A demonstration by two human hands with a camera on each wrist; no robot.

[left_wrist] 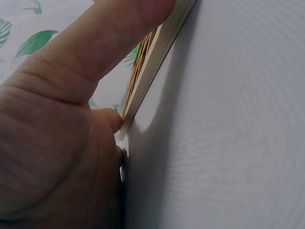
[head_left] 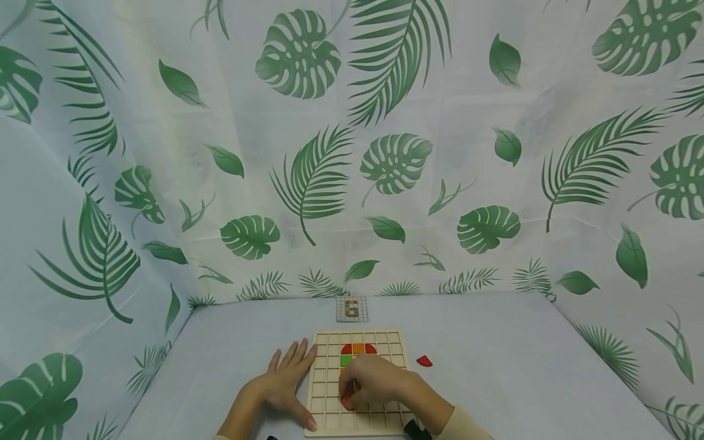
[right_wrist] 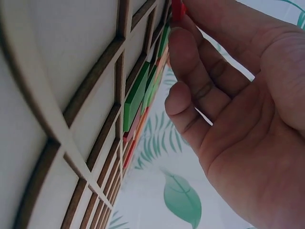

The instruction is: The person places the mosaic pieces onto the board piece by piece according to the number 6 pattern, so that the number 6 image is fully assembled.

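A wooden grid board [head_left: 324,385] lies on the table, with red, orange and green pieces in some of its squares. Over its lower middle, my right hand [head_left: 376,380] pinches a red rounded piece [head_left: 347,403] between thumb and fingers. That red piece [right_wrist: 178,9] shows only partly in the right wrist view, at the top. With fingers spread, my left hand [head_left: 282,380] rests along the board's left edge, its thumb touching the lower left corner. Behind the right hand, part of the colored pattern is hidden. A green piece [right_wrist: 137,95] sits raised in the grid.
A loose red quarter-round piece [head_left: 424,361] lies right of the board. Beyond the board is a small pattern card [head_left: 352,309] showing a colored figure like a 6. Leaf-print cloth [head_left: 341,183] hangs behind the pale table [head_left: 495,366]. A dark object [head_left: 416,430] shows beneath the right wrist.
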